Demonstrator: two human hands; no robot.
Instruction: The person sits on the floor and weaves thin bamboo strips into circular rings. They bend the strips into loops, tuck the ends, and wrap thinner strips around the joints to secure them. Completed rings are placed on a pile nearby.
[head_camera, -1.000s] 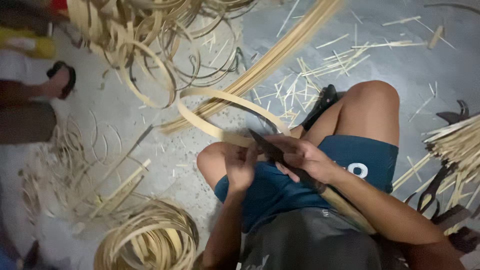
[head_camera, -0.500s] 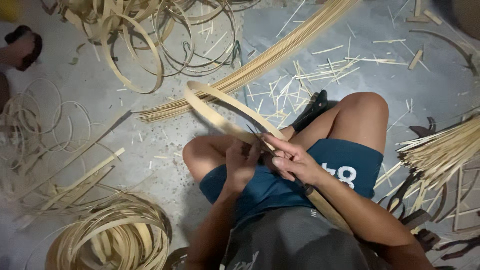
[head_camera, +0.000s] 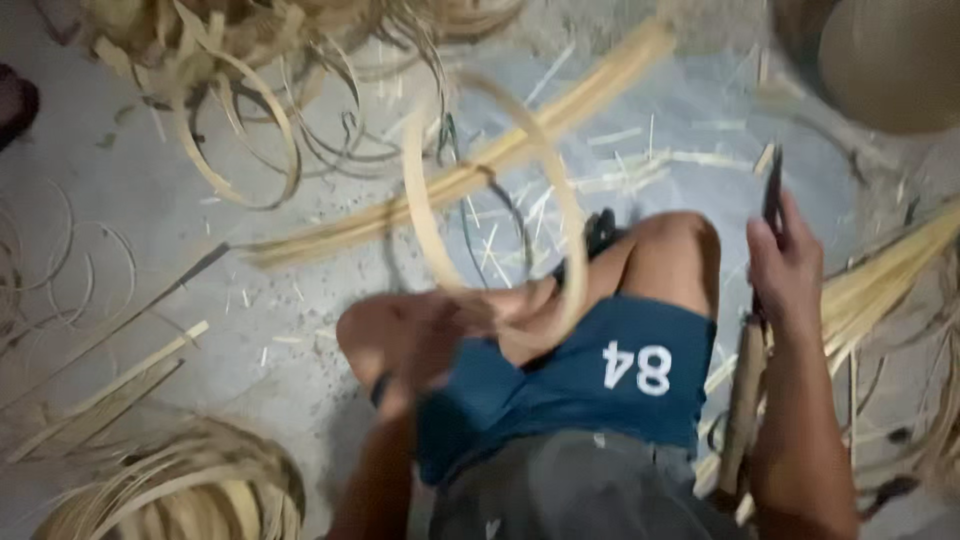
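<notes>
While the left hand (head_camera: 420, 345) is smeared by motion blur over the left knee, its fingers seem closed on the lower end of a pale bamboo strip (head_camera: 500, 200), though the blur keeps the grip from being sure. That strip bends up from the lap in a tall loop, rises above the knees and comes back down near the blue shorts (head_camera: 590, 385). Out to the side, the right hand (head_camera: 785, 270) is held beside the right knee, its fingers wrapped around a dark-bladed knife (head_camera: 773, 195) whose blade points away from the body; a wooden handle (head_camera: 742, 410) runs down beneath the wrist. Across the grey floor (head_camera: 250, 330) lies a long bundle of split bamboo (head_camera: 470, 180), slanting from lower left to upper right, with short slivers scattered about it. Loose curled strips (head_camera: 240, 130) are heaped at the top left, and a coil of thin strips (head_camera: 170, 490) sits at the lower left. More straight splints (head_camera: 890, 270) lie just beside the right arm.
</notes>
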